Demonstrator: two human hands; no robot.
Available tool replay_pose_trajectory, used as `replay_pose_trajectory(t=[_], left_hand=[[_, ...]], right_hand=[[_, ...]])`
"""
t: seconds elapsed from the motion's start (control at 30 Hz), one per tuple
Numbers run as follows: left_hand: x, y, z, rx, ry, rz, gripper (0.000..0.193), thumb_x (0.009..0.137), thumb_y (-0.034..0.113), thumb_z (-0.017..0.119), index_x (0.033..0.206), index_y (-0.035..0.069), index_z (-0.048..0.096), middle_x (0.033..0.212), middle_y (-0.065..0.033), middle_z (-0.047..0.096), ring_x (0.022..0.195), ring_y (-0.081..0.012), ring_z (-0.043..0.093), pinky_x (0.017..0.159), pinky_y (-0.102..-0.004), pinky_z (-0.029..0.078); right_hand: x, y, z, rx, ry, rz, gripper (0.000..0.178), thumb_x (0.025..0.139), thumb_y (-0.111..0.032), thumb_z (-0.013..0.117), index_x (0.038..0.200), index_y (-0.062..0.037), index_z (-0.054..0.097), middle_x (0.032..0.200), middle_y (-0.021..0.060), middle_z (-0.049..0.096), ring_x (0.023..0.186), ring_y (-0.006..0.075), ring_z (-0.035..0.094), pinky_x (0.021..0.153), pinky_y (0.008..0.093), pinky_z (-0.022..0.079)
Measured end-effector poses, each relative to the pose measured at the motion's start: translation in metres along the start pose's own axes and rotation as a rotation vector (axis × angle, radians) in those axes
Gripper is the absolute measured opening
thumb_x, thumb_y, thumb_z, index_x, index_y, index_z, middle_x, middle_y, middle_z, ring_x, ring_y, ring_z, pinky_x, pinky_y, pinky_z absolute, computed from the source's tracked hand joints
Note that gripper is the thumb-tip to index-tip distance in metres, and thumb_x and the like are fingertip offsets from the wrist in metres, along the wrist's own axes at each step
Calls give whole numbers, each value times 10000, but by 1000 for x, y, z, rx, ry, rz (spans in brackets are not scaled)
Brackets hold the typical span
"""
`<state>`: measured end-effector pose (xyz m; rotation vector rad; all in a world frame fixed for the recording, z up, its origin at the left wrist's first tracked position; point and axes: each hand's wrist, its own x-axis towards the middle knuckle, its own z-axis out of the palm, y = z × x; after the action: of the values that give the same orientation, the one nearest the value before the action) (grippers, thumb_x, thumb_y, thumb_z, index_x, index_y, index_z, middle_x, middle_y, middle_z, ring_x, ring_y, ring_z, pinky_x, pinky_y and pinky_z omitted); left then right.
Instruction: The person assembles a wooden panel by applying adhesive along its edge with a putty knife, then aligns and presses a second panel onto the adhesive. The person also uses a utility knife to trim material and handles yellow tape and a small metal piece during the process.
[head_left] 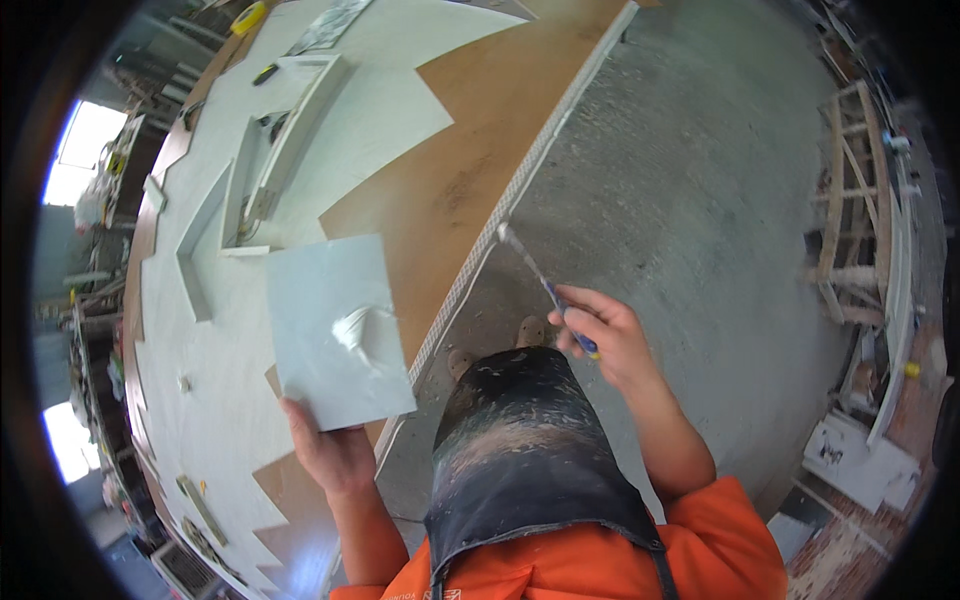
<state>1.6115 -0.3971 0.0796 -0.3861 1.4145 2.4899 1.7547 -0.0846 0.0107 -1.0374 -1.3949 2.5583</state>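
Note:
My left hand (335, 455) is closed on the near edge of a flat, light grey rectangular board (322, 290), held level over the table. On the board lies a smeared dab of white paste (358, 332). In the fingers of my right hand (612, 342) is a narrow putty knife (527, 256) with a blue handle and yellow end. White paste coats its tip, which points away from me beside the table's pale edge strip (535, 163). Whether the tip touches the strip I cannot tell.
The big table (400, 225) has a brown surface with a jagged-edged white sheet (370, 110) over it. White angled frames (300, 130) lie there. A yellow tape roll (249, 17) sits at the far left. A wooden rack (855, 200) stands right, across the grey floor (700, 180).

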Motion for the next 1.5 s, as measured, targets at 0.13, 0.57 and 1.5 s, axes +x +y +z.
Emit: replay_pose_trajectory(t=[0.13,0.57,1.5], left_hand=[[10,14,-33,-25,-34,-58,576,1082,464,463,1489,57,442,1496,-109,501,1387,-279,473,1155,-472,390],[17,55,-125,69,22,-102,617,1091,471,435,1487,-2,420,1503,-134,477,1379,-278,467,1166,-440,378],[5,77,-178,132,46,-92,664,1072,506,461,1496,-2,412,1499,-133,478,1387,-277,460,1157,-445,375]], right_hand=[[25,58,22,291,168,-69,400,990,-124,663,1374,-22,612,1081,87,720,831,159,700,659,264,543],[77,120,85,227,485,-243,382,983,-126,679,1351,-36,631,1028,24,686,796,118,662,636,256,529],[-69,239,167,370,175,59,315,1018,-58,600,1326,-2,563,1194,94,667,1079,218,678,975,359,545]])
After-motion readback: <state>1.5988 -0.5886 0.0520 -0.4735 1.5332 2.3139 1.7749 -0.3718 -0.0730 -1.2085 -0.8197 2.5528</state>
